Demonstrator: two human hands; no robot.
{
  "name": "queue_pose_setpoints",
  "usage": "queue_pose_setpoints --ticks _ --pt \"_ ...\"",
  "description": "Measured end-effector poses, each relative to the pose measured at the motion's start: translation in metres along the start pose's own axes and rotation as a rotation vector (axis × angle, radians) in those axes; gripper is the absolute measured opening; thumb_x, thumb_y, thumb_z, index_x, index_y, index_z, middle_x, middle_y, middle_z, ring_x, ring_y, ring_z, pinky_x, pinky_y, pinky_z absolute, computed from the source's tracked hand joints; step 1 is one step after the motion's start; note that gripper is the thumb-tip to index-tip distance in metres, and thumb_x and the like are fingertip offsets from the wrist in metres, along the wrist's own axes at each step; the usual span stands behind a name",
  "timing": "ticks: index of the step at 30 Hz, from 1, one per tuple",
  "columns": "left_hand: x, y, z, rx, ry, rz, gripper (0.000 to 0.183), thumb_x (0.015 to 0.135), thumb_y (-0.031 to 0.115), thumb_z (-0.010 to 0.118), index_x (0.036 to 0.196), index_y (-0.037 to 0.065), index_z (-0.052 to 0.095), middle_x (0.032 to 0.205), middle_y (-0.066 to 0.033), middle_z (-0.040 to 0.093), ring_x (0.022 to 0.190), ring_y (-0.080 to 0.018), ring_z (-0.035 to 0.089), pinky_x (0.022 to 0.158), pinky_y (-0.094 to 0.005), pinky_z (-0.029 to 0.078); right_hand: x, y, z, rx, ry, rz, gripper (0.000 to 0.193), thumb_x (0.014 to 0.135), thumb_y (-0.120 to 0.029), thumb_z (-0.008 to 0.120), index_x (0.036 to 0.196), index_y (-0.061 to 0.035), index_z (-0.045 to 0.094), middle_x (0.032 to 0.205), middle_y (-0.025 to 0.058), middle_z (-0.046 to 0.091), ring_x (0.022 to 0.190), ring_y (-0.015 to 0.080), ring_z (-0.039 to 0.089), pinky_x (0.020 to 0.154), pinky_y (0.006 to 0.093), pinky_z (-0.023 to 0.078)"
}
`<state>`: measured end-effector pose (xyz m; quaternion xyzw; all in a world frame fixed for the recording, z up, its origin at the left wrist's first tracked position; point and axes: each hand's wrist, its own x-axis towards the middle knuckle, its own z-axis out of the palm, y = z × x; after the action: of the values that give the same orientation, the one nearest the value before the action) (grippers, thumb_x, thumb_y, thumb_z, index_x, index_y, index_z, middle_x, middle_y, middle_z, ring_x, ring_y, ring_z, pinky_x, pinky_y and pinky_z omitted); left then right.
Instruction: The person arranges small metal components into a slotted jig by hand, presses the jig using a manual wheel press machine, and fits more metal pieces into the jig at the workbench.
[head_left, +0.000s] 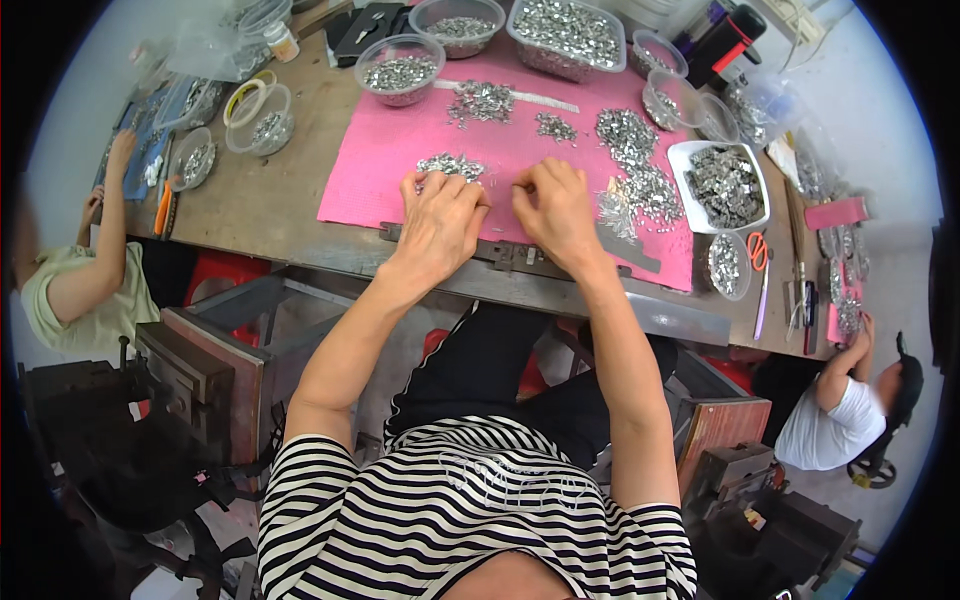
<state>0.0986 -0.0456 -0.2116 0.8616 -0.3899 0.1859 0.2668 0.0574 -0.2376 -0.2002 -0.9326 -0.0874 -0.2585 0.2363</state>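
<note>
My left hand [440, 222] is closed, its fingers curled down at the front of a pile of small shiny metal pieces [450, 165] on the pink mat [360, 170]. A short gap to the right, my right hand [557, 212] is also closed, thumb and fingers drawn together over the mat. Whatever either hand holds is hidden or too small to make out. Just below the hands, a flat metal fixture [520, 257] lies along the table's front edge.
More metal pieces lie in heaps [630, 140] on the mat. A white tray [681, 165] and several clear tubs [400, 95] hold others. Orange-handled scissors [758, 252] lie at right. One person [80, 290] works at far left, another [830, 420] at far right.
</note>
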Motion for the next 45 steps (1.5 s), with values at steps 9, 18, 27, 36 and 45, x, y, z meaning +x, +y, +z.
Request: queue_pose_setpoints --ticks 9,18,27,36,45 --pt "-0.013 0.049 0.020 -0.400 0.000 0.186 0.013 0.083 0.010 0.070 0.094 0.008 0.064 0.094 -0.0056 0.061 0.097 -0.0255 0.058 0.097 -0.0452 0.036 -0.067 -0.006 -0.053 0.226 -0.065 0.101 0.014 0.081 0.003 0.067 0.092 -0.0009 0.059 0.086 0.0122 0.058 0.084 0.0317 0.058 0.078 0.0412 0.044" --pt "-0.014 0.049 0.026 -0.419 -0.013 0.184 0.015 0.082 0.007 0.071 0.096 0.006 0.067 0.095 -0.0064 0.064 0.097 -0.0266 0.060 0.100 -0.0476 0.037 -0.086 -0.007 -0.043 -0.022 -0.002 -0.092 0.023 0.076 0.004 0.071 0.095 -0.0023 0.060 0.097 0.0108 0.060 0.088 0.0304 0.058 0.077 0.0406 0.044" --pt "-0.038 0.021 0.001 -0.092 -0.082 -0.061 0.058 0.100 0.034 0.061 0.146 0.001 0.051 0.156 -0.0193 0.044 0.147 -0.0412 0.035 0.117 -0.0664 0.018 -0.089 -0.008 -0.048 -0.058 -0.017 -0.150 0.023 0.077 0.002 0.071 0.099 -0.0022 0.066 0.099 0.0106 0.061 0.090 0.0284 0.060 0.081 0.0396 0.046" --pt "-0.031 0.033 -0.003 -0.094 -0.327 -0.039 0.077 0.102 0.055 0.047 0.146 -0.009 0.046 0.156 -0.0248 0.043 0.149 -0.0374 0.035 0.120 -0.0666 0.010 -0.073 -0.006 -0.047 0.046 0.098 0.015 0.017 0.083 0.002 0.071 0.099 -0.0043 0.070 0.093 0.0095 0.067 0.088 0.0283 0.064 0.081 0.0386 0.047" --pt "-0.025 0.007 -0.021 -0.342 0.028 -0.097 0.028 0.090 0.022 0.072 0.114 0.007 0.074 0.125 -0.0156 0.067 0.124 -0.0337 0.058 0.108 -0.0525 0.035 -0.061 0.009 -0.039 0.004 0.076 0.027 0.013 0.085 -0.002 0.071 0.097 -0.0049 0.071 0.092 0.0091 0.066 0.086 0.0288 0.062 0.079 0.0391 0.046"
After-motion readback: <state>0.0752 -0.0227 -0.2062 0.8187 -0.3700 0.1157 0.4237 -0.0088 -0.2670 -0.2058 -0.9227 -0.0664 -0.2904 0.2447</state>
